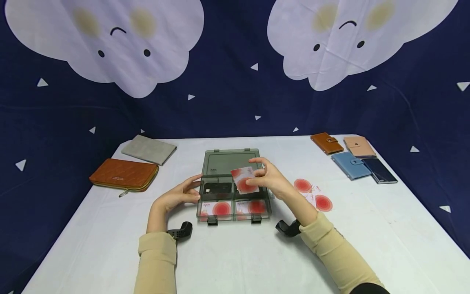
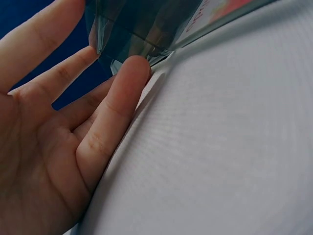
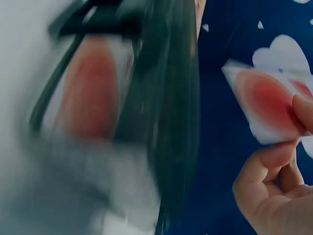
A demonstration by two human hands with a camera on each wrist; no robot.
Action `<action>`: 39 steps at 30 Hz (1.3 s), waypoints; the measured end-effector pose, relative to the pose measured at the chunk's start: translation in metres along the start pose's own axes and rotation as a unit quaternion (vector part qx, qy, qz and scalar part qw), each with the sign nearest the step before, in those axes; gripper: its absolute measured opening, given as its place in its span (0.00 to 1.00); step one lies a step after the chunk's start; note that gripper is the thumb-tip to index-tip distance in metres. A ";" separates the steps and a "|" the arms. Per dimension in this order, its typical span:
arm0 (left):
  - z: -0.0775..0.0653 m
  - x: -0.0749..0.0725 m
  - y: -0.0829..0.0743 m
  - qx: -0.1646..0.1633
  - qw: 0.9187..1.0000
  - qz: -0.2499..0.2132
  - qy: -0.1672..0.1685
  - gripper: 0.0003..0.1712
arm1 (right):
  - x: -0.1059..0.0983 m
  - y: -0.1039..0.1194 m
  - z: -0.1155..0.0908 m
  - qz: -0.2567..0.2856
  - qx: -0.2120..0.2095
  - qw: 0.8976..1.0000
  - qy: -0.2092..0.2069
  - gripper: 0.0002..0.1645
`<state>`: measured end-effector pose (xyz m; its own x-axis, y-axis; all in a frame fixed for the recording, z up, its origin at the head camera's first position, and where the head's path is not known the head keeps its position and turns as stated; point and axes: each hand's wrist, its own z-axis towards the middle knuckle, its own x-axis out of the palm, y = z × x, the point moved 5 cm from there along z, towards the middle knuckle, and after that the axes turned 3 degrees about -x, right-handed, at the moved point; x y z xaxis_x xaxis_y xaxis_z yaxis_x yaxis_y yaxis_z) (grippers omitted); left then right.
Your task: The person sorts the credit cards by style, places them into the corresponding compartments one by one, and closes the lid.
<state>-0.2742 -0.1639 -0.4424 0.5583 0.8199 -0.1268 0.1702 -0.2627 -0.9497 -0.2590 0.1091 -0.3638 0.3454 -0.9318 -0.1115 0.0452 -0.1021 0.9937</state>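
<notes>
A translucent grey-green plastic case [image 1: 230, 162] lies on the table, its lid laid back and two front latches undone. Cards with red circles [image 1: 216, 208] fill its front compartments; black cards [image 1: 217, 190] are in the rear ones. My left hand [image 1: 178, 193] rests against the case's left side, thumb [image 2: 115, 105] and fingers fairly straight. Above the rear right compartment, my right hand [image 1: 271, 178] pinches a white card with a red circle [image 1: 243, 179]. The right wrist view shows the same card [image 3: 266, 105] between thumb and fingers; the case is blurred there.
Loose red-circle cards [image 1: 312, 195] lie right of the case. At the back left are a brown zip wallet [image 1: 123, 174] and a grey wallet [image 1: 148, 149]. Brown [image 1: 327, 143], beige [image 1: 360, 146], blue [image 1: 350, 165] and dark navy [image 1: 379, 170] holders lie at the back right.
</notes>
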 end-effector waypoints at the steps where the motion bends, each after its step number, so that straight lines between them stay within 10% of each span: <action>1: 0.000 0.000 0.000 0.001 1.000 -0.003 0.002 0.48 | 0.006 0.000 0.001 -0.016 -0.003 1.000 0.007 0.35; 5: 0.000 0.000 0.000 0.007 1.000 -0.012 0.007 0.48 | 0.033 0.002 0.005 -0.145 -0.035 0.989 0.023 0.18; 11: 0.000 0.000 0.000 0.006 1.000 -0.015 0.009 0.48 | 0.075 0.005 0.007 -0.349 -0.096 0.930 0.061 0.17; 20: 0.000 -0.001 0.000 0.006 1.000 -0.013 0.008 0.49 | 0.109 -0.001 0.015 -0.465 -0.119 0.869 0.124 0.15; 32: 0.000 -0.002 0.000 0.006 1.000 -0.006 0.007 0.48 | 0.109 -0.004 0.005 -0.508 -0.103 0.843 0.144 0.17; 39: 0.001 -0.001 0.000 0.003 1.000 0.001 0.007 0.47 | 0.088 0.003 -0.006 -0.458 -0.172 0.862 0.130 0.17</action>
<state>-0.2751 -0.1641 -0.4429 0.5698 0.8122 -0.1249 0.1649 -0.2619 -0.9509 -0.2229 0.0286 -0.3707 0.2134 -0.3999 -0.8914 0.6717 -0.6025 0.4311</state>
